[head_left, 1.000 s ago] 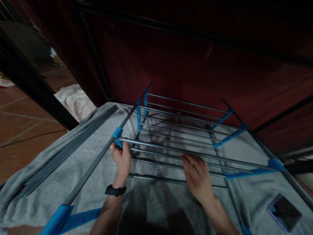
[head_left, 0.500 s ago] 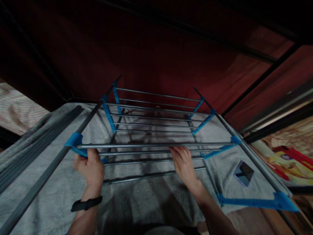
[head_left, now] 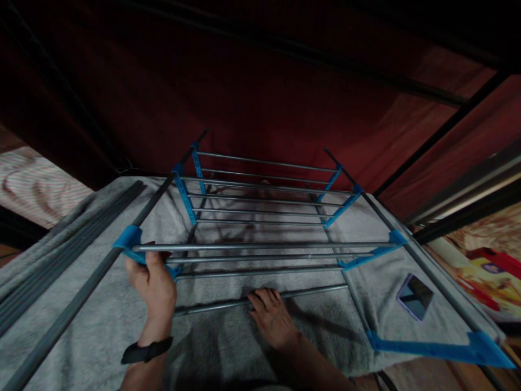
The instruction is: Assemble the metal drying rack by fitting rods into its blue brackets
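A partly assembled rack (head_left: 260, 247) of grey metal tubes and blue plastic brackets lies across a grey blanket (head_left: 228, 347). My left hand (head_left: 152, 279), with a black band on its wrist, is closed around the blue bracket (head_left: 134, 252) at the near left, by the ends of the tubes; its fingertips are partly hidden. My right hand (head_left: 272, 317) has its fingers curled over a lower metal tube (head_left: 317, 291) nearest me, its thumb hidden beneath.
Several loose grey tubes (head_left: 81, 244) lie along the left of the blanket. A phone (head_left: 415, 297) rests on the right, near another blue bracket (head_left: 431, 347). Dark red fabric (head_left: 264, 92) hangs behind. A red and yellow package (head_left: 494, 279) is at far right.
My right hand has left the upper tubes and come down and left onto the lower tube nearest me. My left hand keeps its place at the left bracket. The view has shifted slightly.
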{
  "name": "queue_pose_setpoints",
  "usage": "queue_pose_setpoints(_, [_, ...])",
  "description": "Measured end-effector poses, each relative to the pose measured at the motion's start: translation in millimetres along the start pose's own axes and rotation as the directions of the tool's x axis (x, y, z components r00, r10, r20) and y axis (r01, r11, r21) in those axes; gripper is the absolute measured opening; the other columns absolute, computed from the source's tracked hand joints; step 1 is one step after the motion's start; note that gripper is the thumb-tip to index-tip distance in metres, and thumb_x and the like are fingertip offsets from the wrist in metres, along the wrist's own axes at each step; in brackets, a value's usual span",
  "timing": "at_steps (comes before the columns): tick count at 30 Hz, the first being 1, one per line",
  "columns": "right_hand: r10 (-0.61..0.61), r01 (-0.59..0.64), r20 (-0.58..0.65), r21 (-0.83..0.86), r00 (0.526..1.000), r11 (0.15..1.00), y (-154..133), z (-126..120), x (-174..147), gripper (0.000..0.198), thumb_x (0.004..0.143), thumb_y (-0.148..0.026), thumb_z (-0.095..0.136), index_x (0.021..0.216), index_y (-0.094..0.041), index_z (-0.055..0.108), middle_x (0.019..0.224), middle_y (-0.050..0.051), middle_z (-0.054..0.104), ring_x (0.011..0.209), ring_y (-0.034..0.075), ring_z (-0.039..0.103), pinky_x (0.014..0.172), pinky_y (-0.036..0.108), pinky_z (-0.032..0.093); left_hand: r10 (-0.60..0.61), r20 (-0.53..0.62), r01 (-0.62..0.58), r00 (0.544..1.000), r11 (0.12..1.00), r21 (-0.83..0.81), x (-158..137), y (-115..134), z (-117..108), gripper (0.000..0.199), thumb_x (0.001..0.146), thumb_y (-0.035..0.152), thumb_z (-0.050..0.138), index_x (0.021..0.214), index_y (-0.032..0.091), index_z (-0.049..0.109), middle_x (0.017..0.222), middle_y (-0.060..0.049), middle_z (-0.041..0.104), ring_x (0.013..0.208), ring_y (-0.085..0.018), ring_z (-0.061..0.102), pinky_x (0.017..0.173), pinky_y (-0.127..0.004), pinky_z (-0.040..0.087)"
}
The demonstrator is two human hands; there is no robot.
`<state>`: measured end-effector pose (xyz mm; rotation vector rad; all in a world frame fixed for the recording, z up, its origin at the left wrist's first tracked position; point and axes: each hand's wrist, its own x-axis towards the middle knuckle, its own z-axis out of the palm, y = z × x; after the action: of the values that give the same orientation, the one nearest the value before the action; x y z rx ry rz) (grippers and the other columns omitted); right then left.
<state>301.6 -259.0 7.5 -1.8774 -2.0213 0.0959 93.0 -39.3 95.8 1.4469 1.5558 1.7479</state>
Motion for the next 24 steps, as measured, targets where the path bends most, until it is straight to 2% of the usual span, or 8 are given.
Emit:
queue_pose_setpoints(2, [-0.008,0.009,0.045,-0.021,0.999,1.000,-3,0,10,0.040,0.099,-0.023,0.069,0.137,-0.020,0.061,0.126,0.008,0.070,0.115,0.025,0.066,0.108,0.045,0.055,0.020,-0.006,-0.020,1.000,1.000,0.023,-1,-1,-1,0.032,0.098,0.056,0.049,0.099,0.025,0.055,0.090,-0.003,0.058,0.091,-0.026,0.058,0.090,-0.042,0.048])
queue_pose_setpoints(5, [-0.053,0.060,0.132,-0.049,0.990,0.997,-12,1,27,0.035,0.101,-0.026,0.066,0.136,-0.022,0.061,0.122,0.007,0.070,0.115,0.023,0.065,0.112,0.044,0.053,0.007,-0.015,-0.005,1.000,0.991,0.137,-1,2,-2,0.031,0.096,0.055,0.048,0.089,0.024,0.051,0.084,-0.002,0.054,0.088,-0.026,0.057,0.092,-0.045,0.049])
queue_pose_setpoints(10, [-0.144,0.157,0.274,-0.026,0.951,0.987,-27,-9,48,0.032,0.102,-0.013,0.053,0.132,-0.021,0.061,0.124,0.007,0.068,0.115,0.021,0.066,0.107,0.038,0.054,-0.010,0.030,0.004,0.999,0.978,0.210,1,6,-5,0.026,0.096,0.049,0.047,0.088,0.024,0.046,0.087,-0.005,0.056,0.096,-0.030,0.061,0.096,-0.048,0.049])
queue_pose_setpoints(12, [-0.121,0.126,0.313,0.003,0.942,0.992,-31,-20,51,0.026,0.102,-0.014,0.052,0.125,-0.020,0.063,0.126,0.009,0.069,0.110,0.021,0.069,0.097,0.035,0.058,0.001,0.042,-0.011,0.999,0.974,0.227,1,6,-6,0.027,0.096,0.050,0.046,0.087,0.024,0.045,0.088,-0.007,0.058,0.096,-0.033,0.063,0.095,-0.050,0.049])
queue_pose_setpoints(14, [-0.073,0.070,0.345,0.022,0.936,0.997,-34,-32,53,0.020,0.105,-0.024,0.052,0.121,-0.021,0.063,0.126,0.009,0.071,0.105,0.022,0.071,0.090,0.036,0.059,0.006,0.062,-0.022,0.998,0.967,0.255,2,6,-7,0.026,0.096,0.049,0.045,0.086,0.025,0.045,0.089,-0.009,0.059,0.096,-0.035,0.064,0.093,-0.052,0.050])
queue_pose_setpoints(18, [0.005,-0.013,0.419,0.017,0.908,1.000,-36,-56,56,0.028,0.109,-0.047,0.050,0.121,-0.026,0.065,0.121,0.006,0.075,0.102,0.024,0.074,0.089,0.039,0.059,0.008,0.101,-0.033,0.995,0.968,0.250,2,10,-10,0.025,0.097,0.048,0.046,0.094,0.023,0.051,0.099,-0.014,0.065,0.109,-0.040,0.065,0.098,-0.055,0.050])
queue_pose_setpoints(21, [0.027,-0.032,0.449,0.003,0.893,0.999,-32,-69,58,0.029,0.111,-0.046,0.047,0.126,-0.029,0.065,0.118,0.005,0.076,0.104,0.023,0.074,0.087,0.038,0.057,-0.037,0.160,-0.005,0.986,0.967,0.256,3,15,-18,0.036,0.097,0.054,0.043,0.099,0.022,0.057,0.102,-0.015,0.067,0.111,-0.039,0.065,0.098,-0.054,0.050])
queue_pose_setpoints(24, [0.042,-0.035,0.400,-0.024,0.916,0.999,-24,-78,61,0.031,0.112,-0.038,0.044,0.137,-0.032,0.061,0.126,0.006,0.074,0.110,0.023,0.072,0.090,0.037,0.056,-0.114,0.225,0.033,0.968,0.941,0.336,6,17,-28,0.043,0.094,0.061,0.042,0.097,0.022,0.060,0.094,-0.013,0.066,0.100,-0.037,0.066,0.090,-0.050,0.051])
